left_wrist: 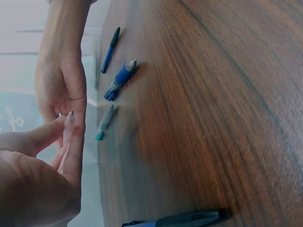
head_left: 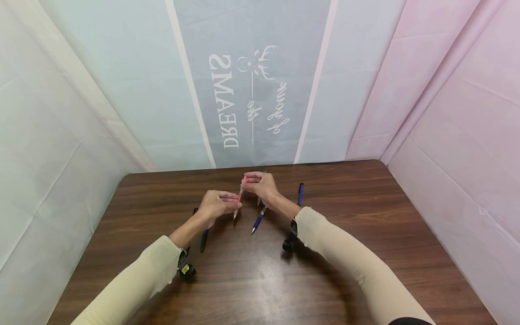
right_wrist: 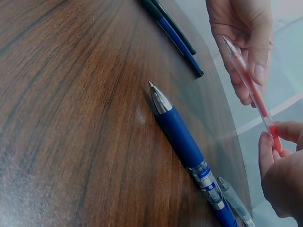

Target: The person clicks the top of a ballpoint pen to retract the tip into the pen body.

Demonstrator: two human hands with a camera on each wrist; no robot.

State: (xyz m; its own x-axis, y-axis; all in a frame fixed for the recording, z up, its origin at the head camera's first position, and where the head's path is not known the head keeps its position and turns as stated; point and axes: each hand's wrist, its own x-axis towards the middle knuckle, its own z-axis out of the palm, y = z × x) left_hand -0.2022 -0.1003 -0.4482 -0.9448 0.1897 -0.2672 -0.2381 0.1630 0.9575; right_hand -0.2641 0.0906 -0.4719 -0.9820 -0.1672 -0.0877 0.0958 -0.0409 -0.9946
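A clear-barrelled red pen [head_left: 240, 195] slants between both hands above the table, its metal point toward the person. My left hand [head_left: 215, 206] pinches it near the point, thumb over fingers in the right wrist view. At the red upper end, my right hand [head_left: 265, 187] grips it between thumb and fingertips [right_wrist: 266, 146]. Below the hands lies a blue pen with a silver tip [right_wrist: 180, 135]. Beside that one is a clear pen with a teal end [left_wrist: 105, 122], partly hidden by the right hand in the head view.
Another blue pen [head_left: 300, 194] lies right of the right hand, with a dark end in the left wrist view. Near the left wrist are two dark-and-blue pens [right_wrist: 182, 46]. The wooden table [head_left: 260, 284] meets hanging cloth [head_left: 260, 153] at its back edge.
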